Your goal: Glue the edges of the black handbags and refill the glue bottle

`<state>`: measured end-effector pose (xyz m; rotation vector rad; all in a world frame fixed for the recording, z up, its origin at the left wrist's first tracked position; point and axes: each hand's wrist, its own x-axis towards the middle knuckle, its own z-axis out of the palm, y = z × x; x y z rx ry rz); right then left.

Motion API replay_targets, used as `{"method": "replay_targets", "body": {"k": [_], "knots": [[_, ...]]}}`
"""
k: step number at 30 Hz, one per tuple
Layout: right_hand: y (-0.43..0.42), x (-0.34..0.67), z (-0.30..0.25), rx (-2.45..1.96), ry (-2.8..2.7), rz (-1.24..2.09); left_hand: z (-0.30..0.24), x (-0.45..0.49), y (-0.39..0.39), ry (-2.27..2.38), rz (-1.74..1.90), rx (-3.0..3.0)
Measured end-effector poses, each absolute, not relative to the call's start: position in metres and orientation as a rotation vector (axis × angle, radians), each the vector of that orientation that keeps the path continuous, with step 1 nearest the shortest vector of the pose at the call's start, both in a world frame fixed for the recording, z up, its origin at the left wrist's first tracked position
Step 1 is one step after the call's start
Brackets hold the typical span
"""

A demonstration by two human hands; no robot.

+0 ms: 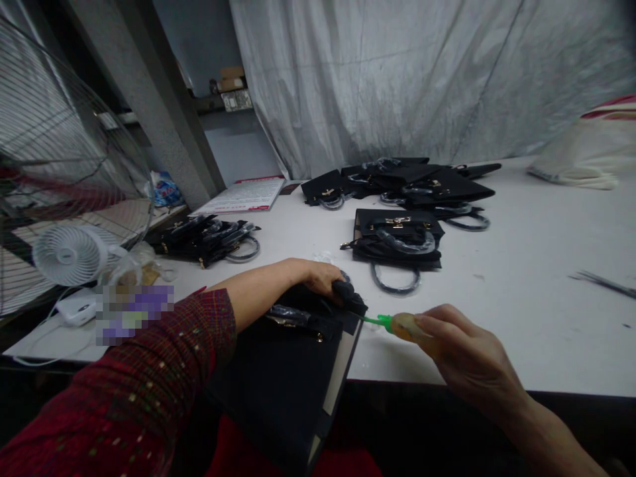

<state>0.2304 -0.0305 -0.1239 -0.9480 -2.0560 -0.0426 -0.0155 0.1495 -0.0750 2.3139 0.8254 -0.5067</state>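
Note:
A black handbag (278, 361) with gold hardware and plastic-wrapped handles lies across the table's front edge, its pale inner side panel showing on the right. My left hand (322, 278) is closed on the far edge of this handbag, gripping black material there. In my right hand (462, 351) is a small glue bottle (405, 326) with yellowish contents and a green nozzle. The thin nozzle tip points left and reaches the handbag's side edge, near my left fingers. Whether glue is coming out cannot be made out.
Another black handbag (397, 238) stands farther back on the white table (497, 311), before a pile of black bags (397, 179). More bags (203, 238) lie at left, near a white fan (69, 255). Scissors-like metal tool (606, 283) and pale cloth (586, 149) lie right.

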Motion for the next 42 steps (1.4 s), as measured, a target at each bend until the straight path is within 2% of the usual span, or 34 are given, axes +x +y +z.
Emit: {"method": "replay_targets", "body": {"k": [42], "knots": [[-0.0297,0.2285,-0.1284,-0.940,-2.004,0.021,-0.0773,-0.0151,0.1509,0.828,-0.517,2.321]]}}
